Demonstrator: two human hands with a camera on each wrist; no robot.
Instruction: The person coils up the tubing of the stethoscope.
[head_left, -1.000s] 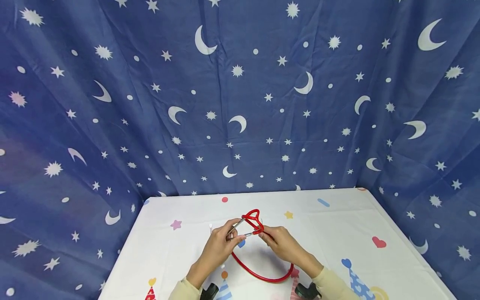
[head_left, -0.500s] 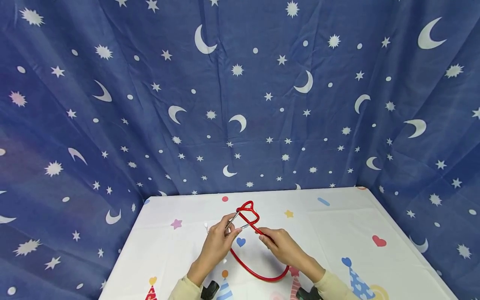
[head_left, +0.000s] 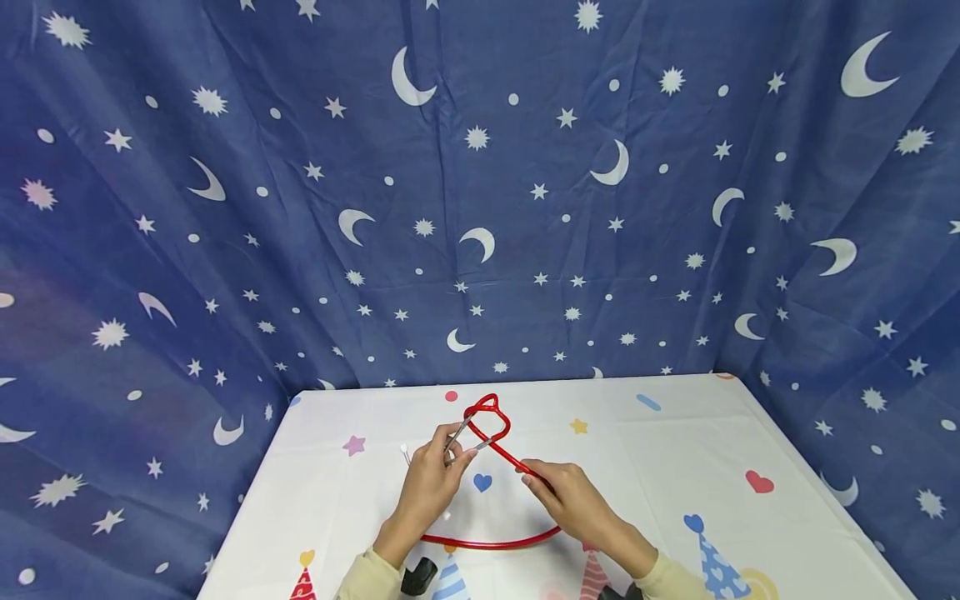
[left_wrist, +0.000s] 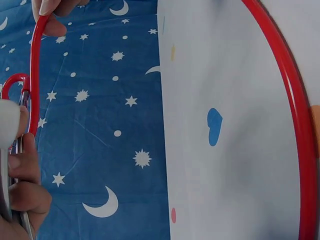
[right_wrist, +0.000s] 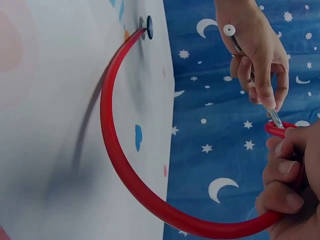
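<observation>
Edges first. We saw the white, print-covered table [head_left: 675,450] run back to a straight far edge against the blue fabric curtain with white moons and stars [head_left: 525,333]. Both side edges lay well apart from the hands, so there was broad room for moving left and right. Between the hands we noted a gap, with the flat blue printed heart [head_left: 482,482] showing through it.

We counted one stethoscope of glossy red tubing and silvery metal [head_left: 491,545], held up above the middle of the table, and two hands on it. The left hand [head_left: 429,479] was closed narrow around its two slim metal ear tubes [head_left: 459,433], which spread apart beyond the fingers toward the red tubing. The right hand [head_left: 566,496] had its fingers curled round the single red tube. Between the hands and the far edge, the tubing made a small twisted loop [head_left: 504,417]. Below, the rest swung in one wide curve to the round, dark-rimmed metal chest piece [right_wrist: 149,27], low by the table; whether that touched the cloth we could not tell. One white, rounded ear tip [right_wrist: 229,30] stuck out behind the left hand.

We counted two pale yellow sleeves, left [head_left: 367,577] and right [head_left: 671,577], and four printed party hats, among them a red one [head_left: 302,587].
</observation>
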